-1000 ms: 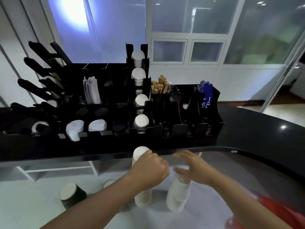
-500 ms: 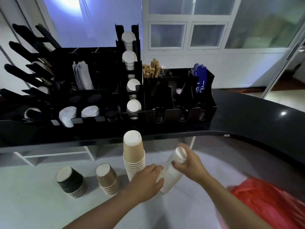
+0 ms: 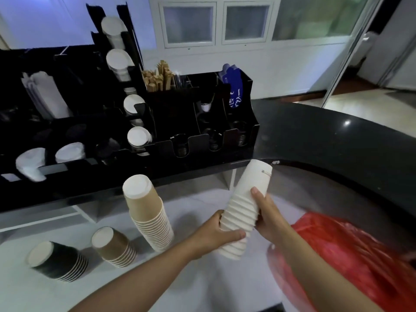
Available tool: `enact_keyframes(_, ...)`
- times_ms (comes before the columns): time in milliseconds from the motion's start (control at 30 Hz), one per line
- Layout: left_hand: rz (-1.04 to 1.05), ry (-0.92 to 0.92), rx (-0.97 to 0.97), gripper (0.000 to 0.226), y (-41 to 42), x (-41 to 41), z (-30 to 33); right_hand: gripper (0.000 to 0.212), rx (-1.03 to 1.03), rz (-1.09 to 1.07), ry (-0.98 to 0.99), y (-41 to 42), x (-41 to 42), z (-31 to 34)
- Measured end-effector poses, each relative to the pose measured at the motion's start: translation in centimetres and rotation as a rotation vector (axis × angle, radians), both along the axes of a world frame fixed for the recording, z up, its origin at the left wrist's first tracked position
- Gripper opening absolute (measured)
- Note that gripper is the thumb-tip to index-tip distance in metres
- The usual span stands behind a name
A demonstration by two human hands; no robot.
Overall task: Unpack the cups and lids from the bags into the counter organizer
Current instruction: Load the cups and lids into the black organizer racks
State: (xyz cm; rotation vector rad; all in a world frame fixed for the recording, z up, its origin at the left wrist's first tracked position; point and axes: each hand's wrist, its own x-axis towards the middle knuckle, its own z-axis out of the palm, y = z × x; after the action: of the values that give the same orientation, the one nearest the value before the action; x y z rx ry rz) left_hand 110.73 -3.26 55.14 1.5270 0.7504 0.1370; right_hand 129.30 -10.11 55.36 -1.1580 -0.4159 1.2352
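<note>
A stack of white paper cups [image 3: 246,206] is lifted off the white lower counter and tilts toward the upper right. My left hand [image 3: 215,233] grips its lower end and my right hand [image 3: 267,215] grips its right side. A tall stack of tan cups [image 3: 149,212] stands upside down just left of my hands. Further left lean a short tan stack [image 3: 113,246] and a black stack [image 3: 57,261]. The black counter organizer [image 3: 202,140] sits on the dark upper counter, holding white lids [image 3: 137,137] in its slots. A red plastic bag [image 3: 351,255] lies at the lower right.
Wooden stirrers [image 3: 158,78], blue packets [image 3: 234,86] and white sleeves [image 3: 45,95] fill organizer compartments. The curved black counter [image 3: 337,145] wraps round to the right. A glass partition and doorway stand behind.
Both hands have closed on the white cup stack and raised it off the lower counter, tilted to the right. My left hand left the tall tan stack. The view has dropped and come closer.
</note>
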Motion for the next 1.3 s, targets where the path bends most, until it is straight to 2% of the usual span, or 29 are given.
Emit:
enact_keyframes(67,-0.019,-0.036,-0.07,0.058,-0.2,0.7,0.1,0.061,-0.042,-0.069,0.008,-0.2,0.0,-0.1)
enact_keyframes(200,-0.042,-0.035,-0.11,0.038,-0.7,2.4,0.0,0.053,-0.066,-0.17,0.001,-0.3,0.4,-0.1)
enact_keyframes(367,-0.008,0.033,-0.086,0.049,-0.9,3.3,-0.5,0.044,-0.09,-0.256,0.002,-0.1,0.5,-0.4)
enact_keyframes(500,0.03,0.094,-0.041,0.066,-0.7,3.6,-1.1,0.033,-0.093,-0.276,0.013,0.5,0.6,-1.0)
enact_keyframes(633,0.139,0.299,0.241,0.074,-1.2,3.9,-1.9,0.043,-0.144,-0.337,-0.049,1.4,0.2,-1.9)
enact_keyframes(767,0.198,0.324,0.334,0.072,-1.1,4.7,-3.4,0.062,-0.177,-0.389,-0.16,2.3,-0.1,-2.9)
enact_keyframes(867,0.155,0.284,0.275,0.072,0.1,5.1,-4.1,0.065,-0.176,-0.398,-0.226,2.6,0.6,-2.8)
enact_keyframes(1000,-0.024,0.063,-0.029,0.065,1.7,5.4,-4.5,0.054,-0.099,-0.259,-0.302,2.2,2.8,-2.2)
enact_keyframes(1067,-0.112,0.02,-0.091,0.063,2.1,5.5,-5.1,0.049,-0.089,-0.211,-0.299,1.7,4.3,-1.2)
enact_keyframes(1167,-0.127,0.06,-0.016,0.079,2.1,5.5,-7.0,0.048,-0.058,-0.303,-0.334,0.9,6.7,0.6)
enact_keyframes(1233,-0.09,0.091,0.066,0.091,2.0,5.8,-8.5,0.058,-0.038,-0.339,-0.38,0.3,7.8,1.6)
enact_keyframes(1300,-0.017,0.104,0.109,0.092,1.8,6.3,-9.6,0.065,-0.022,-0.325,-0.418,-0.4,8.4,2.1)
